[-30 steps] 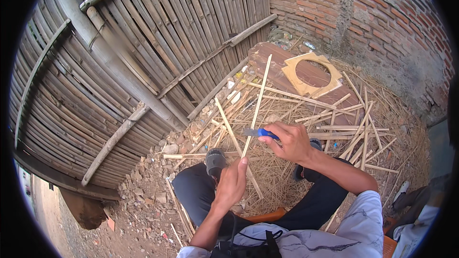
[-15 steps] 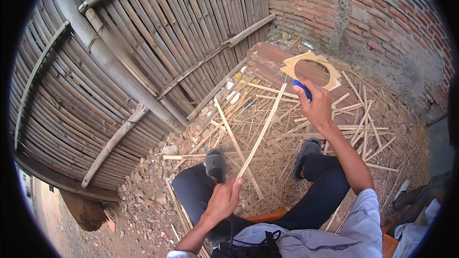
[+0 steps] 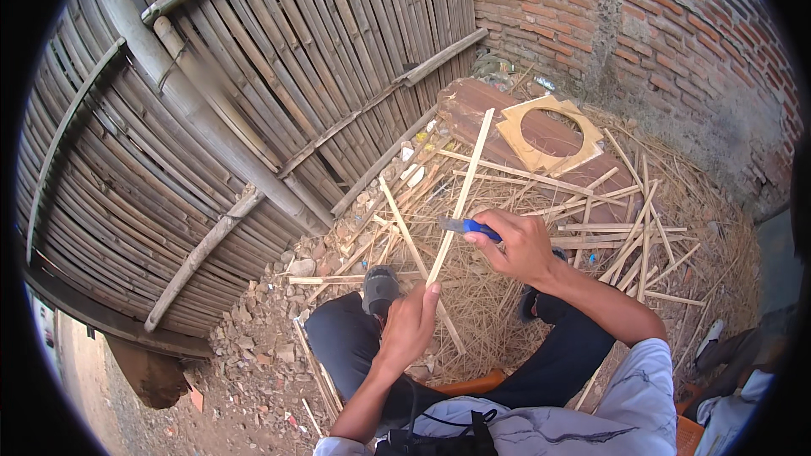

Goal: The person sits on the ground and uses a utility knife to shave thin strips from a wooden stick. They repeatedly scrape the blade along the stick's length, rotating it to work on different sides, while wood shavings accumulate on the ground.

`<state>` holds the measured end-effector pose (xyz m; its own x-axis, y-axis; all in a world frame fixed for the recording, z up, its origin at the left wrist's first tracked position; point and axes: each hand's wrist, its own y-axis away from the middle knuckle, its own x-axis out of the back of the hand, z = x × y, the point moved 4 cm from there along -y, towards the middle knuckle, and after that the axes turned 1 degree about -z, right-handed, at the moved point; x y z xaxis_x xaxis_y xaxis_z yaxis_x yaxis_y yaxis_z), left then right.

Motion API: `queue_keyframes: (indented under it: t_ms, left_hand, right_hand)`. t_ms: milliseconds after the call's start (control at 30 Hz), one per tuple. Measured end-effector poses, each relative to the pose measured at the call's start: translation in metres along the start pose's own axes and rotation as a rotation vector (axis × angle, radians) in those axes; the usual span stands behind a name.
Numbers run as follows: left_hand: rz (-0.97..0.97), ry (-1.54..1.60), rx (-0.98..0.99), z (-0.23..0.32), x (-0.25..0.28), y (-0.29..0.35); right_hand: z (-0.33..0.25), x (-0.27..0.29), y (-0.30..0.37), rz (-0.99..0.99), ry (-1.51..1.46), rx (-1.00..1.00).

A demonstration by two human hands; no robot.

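My left hand (image 3: 410, 325) is closed around the lower end of a long pale bamboo strip (image 3: 473, 165), which slants up and away from me. In my right hand (image 3: 524, 245) is a utility knife with a blue handle (image 3: 483, 230). Its blade (image 3: 452, 225) lies across the strip, a little above my left hand. The fingers of my right hand wrap the handle. Below and behind the strip, another bamboo strip (image 3: 405, 241) lies at a slant on the ground.
A flat frame with a round hole (image 3: 515, 148) rests on a brown board (image 3: 465, 105). Several cut strips (image 3: 646, 228) and shavings (image 3: 481, 312) cover the ground. A bamboo wall (image 3: 338, 59) rises at left, a brick wall (image 3: 557, 8) behind. At lower right, another person's leg (image 3: 735, 342) shows.
My right hand has come down and left, bringing the knife from the strip's far end to its lower half. My left hand has risen slightly, and the strip stands a bit steeper.
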<state>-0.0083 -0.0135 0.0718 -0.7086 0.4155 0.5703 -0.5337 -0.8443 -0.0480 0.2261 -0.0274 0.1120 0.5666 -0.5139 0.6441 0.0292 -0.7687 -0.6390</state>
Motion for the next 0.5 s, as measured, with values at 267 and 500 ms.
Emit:
queue_keyframes:
  t_ms: [267,500]
  left_hand:
    - [-0.032,0.046,0.015,0.004,-0.002,-0.009]
    - [-0.064,0.083,0.045,0.005,-0.002,-0.007]
  right_hand:
    - [-0.021,-0.008,0.001,-0.066,-0.058,0.051]
    - [-0.019,-0.004,-0.002,-0.026,-0.002,0.058]
